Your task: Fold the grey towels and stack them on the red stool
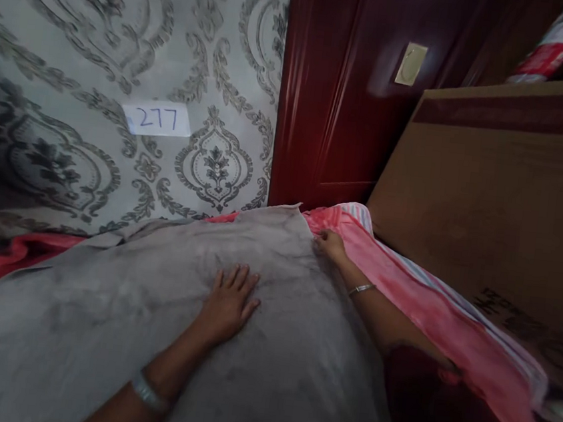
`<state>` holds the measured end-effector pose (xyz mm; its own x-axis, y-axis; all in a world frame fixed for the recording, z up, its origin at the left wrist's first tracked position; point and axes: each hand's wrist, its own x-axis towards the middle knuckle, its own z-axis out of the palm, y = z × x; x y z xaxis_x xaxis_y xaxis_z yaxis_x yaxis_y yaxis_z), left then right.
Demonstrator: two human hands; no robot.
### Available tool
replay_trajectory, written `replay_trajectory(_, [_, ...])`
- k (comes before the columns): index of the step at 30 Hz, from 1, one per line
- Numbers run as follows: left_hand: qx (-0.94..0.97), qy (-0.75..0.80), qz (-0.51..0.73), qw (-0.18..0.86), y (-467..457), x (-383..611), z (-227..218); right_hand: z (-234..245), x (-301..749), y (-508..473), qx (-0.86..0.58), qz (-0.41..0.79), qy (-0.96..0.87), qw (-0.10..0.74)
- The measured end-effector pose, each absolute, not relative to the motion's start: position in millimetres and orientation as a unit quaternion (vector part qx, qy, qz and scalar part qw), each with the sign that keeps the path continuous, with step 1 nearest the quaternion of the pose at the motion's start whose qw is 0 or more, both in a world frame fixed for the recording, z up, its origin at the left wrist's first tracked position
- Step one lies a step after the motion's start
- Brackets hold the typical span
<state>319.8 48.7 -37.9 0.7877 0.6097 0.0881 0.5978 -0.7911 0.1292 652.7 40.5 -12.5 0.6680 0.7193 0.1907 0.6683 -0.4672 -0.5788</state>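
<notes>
Far left: red-pink fabric (15, 251) sticks out past the grey blanket (115, 307), which covers most of the lower view and reaches up to the damask wallpaper (206, 15). A paper card (161, 119) handwritten "277" sits flat on that wall, probably as an ID marker, placed where the camera reads it easily.

Left hand (231, 308): palm down on the blanket, fingers spread, grasping nothing; a flat press like that likely steadies or smooths the cloth. Wide silver bracelet (148, 392) on that wrist.

Behind, a dark red wooden panel (311, 93) rises from the far edge. Right hand (333, 246) is at the blanket's right border, near its far corner, fingers curled where grey meets the pink sheet (404, 284). Can't tell if it pinches the blanket, the sheet or both (fingertips too small). Being right at the border suggests edge control. Thin bangle (362, 289), dark sleeve (423, 394).

Striped fabric (434, 287) peeks out beyond the pink, so it's presumably a lower layer. Switch plate (411, 64) on the panel. Far right, a big cardboard box (480, 185) stands beside the fabrics; a plastic bottle (554, 52) shows above its top edge, support unclear.
</notes>
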Motion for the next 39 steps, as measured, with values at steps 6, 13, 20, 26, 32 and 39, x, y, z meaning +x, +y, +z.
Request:
replay_trajectory(6, [0.945, 0.32, 0.03, 0.052, 49, 317, -43, -23, 686, 108, -0.865, 0.043, -0.38, 0.325])
replay_trajectory(13, [0.948, 0.307, 0.045, 0.066, 50, 316, -48, -32, 711, 130, -0.883, -0.003, -0.334, 0.33])
replay_trajectory(20, [0.946, 0.312, 0.047, 0.071, 49, 314, -48, -48, 713, 128, -0.896, -0.012, -0.309, 0.318])
replay_trajectory(26, [0.942, 0.324, 0.072, 0.059, 51, 312, -54, -37, 717, 122, -0.888, 0.0, -0.345, 0.304])
replay_trajectory(32, [0.927, 0.364, 0.074, 0.049, 53, 310, -60, -34, 712, 119, -0.878, -0.056, -0.412, 0.235])
replay_trajectory(39, [0.924, 0.371, 0.063, 0.063, 52, 313, -57, -41, 695, 118, -0.901, -0.045, -0.387, 0.189])
